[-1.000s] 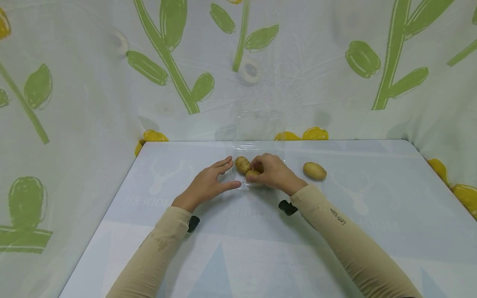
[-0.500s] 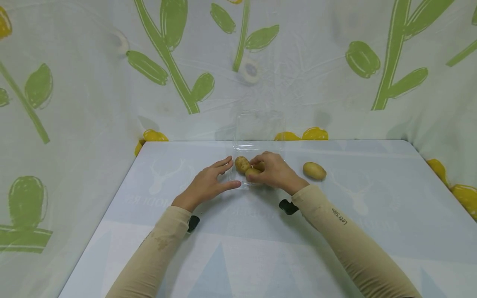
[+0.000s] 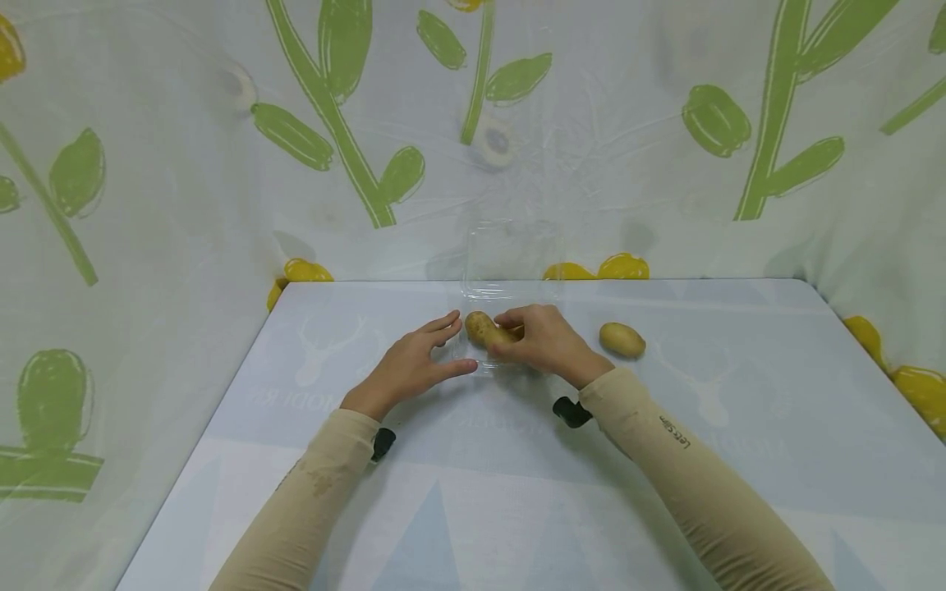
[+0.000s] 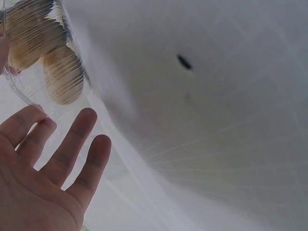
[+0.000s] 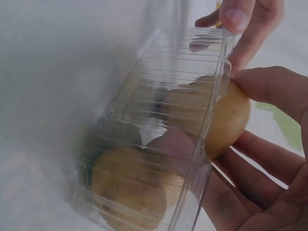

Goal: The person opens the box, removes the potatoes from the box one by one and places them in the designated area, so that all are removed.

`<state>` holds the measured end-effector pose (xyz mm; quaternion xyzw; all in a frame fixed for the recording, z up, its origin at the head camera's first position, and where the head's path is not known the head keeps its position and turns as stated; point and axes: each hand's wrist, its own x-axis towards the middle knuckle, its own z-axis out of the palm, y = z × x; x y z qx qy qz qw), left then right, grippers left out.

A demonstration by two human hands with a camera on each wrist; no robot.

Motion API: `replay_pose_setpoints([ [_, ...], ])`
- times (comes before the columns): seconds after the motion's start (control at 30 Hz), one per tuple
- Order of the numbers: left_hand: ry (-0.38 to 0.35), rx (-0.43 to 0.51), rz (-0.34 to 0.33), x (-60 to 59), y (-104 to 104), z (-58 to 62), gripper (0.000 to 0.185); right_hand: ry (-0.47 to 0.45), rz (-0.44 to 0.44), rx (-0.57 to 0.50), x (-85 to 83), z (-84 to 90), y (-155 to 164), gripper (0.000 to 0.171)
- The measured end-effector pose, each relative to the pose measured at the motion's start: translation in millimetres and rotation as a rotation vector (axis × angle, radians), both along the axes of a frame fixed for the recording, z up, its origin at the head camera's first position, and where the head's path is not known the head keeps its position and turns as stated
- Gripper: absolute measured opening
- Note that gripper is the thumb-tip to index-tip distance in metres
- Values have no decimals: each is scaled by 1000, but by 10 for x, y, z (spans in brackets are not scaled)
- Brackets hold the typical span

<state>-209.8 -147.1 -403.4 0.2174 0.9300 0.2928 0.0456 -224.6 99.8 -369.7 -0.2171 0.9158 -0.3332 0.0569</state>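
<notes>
Potatoes sit in a clear plastic clamshell box (image 3: 510,328) near the far edge of the surface (image 3: 473,492): one potato (image 3: 480,327) lies at its left side, and the right hand (image 3: 543,341) curls its fingers around a second potato (image 5: 226,115) at the box's rim. Beside the box's left edge, the left hand (image 3: 410,365) rests flat with fingers straight and spread, gripping nothing. A third potato (image 3: 622,340) lies apart to the right.

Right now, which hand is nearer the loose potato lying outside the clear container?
Right. The right hand is just left of the loose potato, holding another potato at the clear container; the left hand lies beyond it.
</notes>
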Motion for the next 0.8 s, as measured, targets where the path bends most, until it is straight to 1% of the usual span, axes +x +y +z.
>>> replay_pose_setpoints([
  [0.37,1,8,4,10,3,0,89,52,-3,9,28,3,11,53],
  [0.5,-1,4,4,8,9,-3,90,74,-17,18,44,15,23,53],
  [0.8,-2,-5,9,8,17,1,88,110,-53,-38,92,53,85,48],
])
